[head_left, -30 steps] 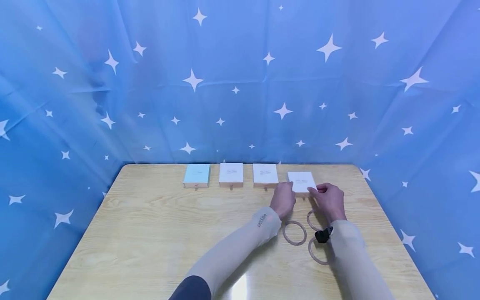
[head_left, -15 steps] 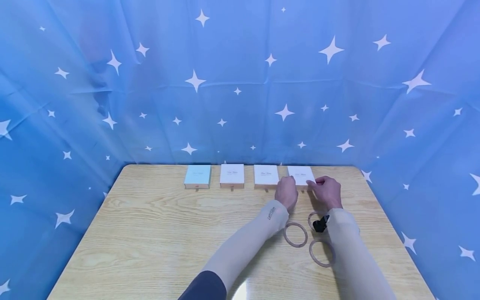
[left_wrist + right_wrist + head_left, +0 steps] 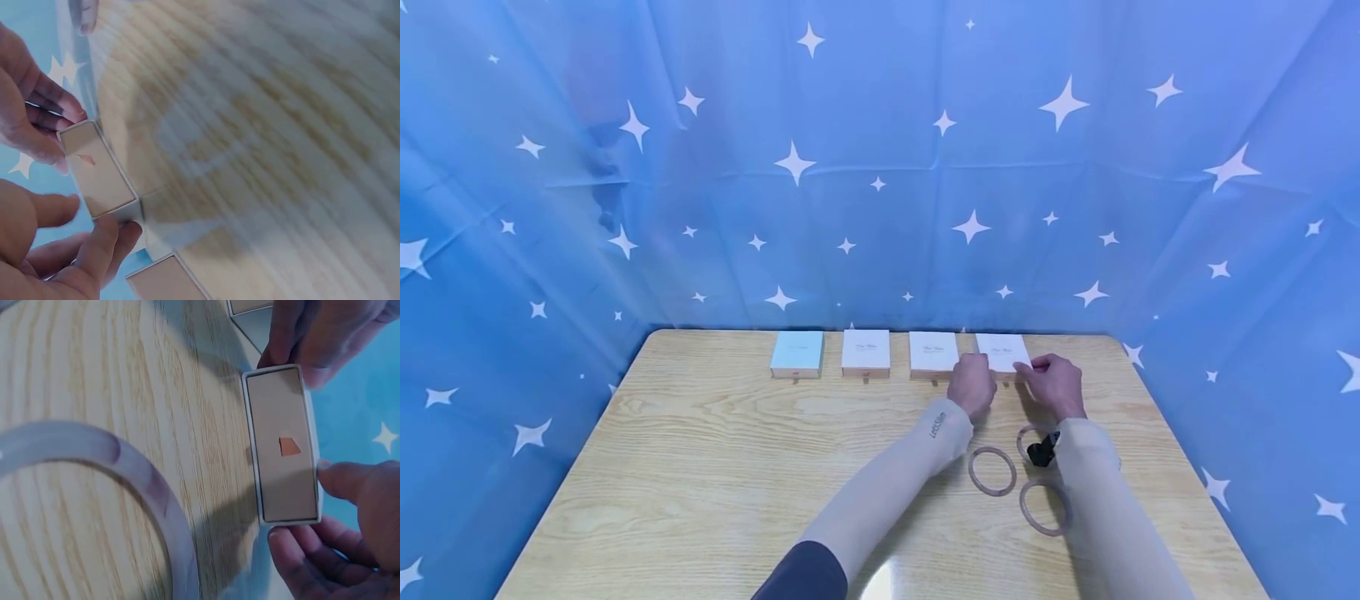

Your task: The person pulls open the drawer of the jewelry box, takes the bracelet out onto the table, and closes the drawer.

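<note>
Both hands hold the rightmost small white drawer box [image 3: 1000, 348], which lies flat at the back of the table. My left hand [image 3: 972, 386] has bent fingers against its left side, with the thumb near the top edge. At the opposite end my right hand [image 3: 1055, 386] pinches the corner, thumb on top and fingertips along the side. The right wrist view shows the beige drawer front, closed, with an orange pull tab [image 3: 289, 447]. Three pale mauve bangles lie nearer: one left [image 3: 972, 472], one lower [image 3: 1024, 509], and one partly hidden by the right wrist [image 3: 1021, 442].
Left of the held box stand two more white boxes [image 3: 933, 351] [image 3: 866, 348] and a light blue box [image 3: 797, 349], in a row. A blue curtain [image 3: 880, 208] with white stars rises behind the wooden table [image 3: 700, 475].
The held box has slid back toward the curtain, level with the row of other boxes. Both hands moved with it. In the last half second almost nothing has shifted.
</note>
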`<state>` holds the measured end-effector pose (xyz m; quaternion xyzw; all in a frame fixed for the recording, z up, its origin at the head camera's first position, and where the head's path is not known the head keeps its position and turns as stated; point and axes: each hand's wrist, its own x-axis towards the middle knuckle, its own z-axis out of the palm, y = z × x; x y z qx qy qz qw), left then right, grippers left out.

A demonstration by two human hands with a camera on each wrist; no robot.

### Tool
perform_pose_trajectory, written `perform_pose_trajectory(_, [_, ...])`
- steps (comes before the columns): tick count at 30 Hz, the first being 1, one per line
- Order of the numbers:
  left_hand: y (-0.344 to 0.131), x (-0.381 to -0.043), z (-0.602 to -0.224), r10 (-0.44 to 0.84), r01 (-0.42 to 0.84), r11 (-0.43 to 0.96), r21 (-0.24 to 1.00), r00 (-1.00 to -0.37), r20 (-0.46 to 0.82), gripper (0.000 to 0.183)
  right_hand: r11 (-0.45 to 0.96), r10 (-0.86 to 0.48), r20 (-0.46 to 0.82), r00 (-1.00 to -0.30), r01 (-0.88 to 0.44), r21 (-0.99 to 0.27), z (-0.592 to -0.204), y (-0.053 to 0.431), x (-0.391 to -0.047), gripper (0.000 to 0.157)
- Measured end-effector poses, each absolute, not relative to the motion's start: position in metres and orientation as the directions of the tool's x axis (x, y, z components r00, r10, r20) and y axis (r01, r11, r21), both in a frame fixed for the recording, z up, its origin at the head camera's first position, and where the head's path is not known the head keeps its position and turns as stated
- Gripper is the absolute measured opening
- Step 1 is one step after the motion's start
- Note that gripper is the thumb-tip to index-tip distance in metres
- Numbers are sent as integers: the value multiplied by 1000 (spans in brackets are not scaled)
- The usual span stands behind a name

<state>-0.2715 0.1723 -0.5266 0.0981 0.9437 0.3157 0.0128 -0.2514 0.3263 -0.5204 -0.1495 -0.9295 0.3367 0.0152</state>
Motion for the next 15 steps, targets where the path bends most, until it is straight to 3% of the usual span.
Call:
perform_pose_trajectory(5, [159, -270, -517, 226, 250, 723, 644, -967, 122, 39, 739, 237, -67, -969, 225, -635, -519, 333, -250, 55])
perform_pose_trajectory(10, [130, -269, -507, 251, 332, 662, 672, -943, 218, 51, 744, 208, -28, -978, 177, -644, -511, 339, -240, 65])
perform_pose_trajectory(15, [77, -264, -496, 232, 304, 619, 724, -952, 201, 64, 757, 155, 20, -988, 106, -645, -502, 342, -223, 74])
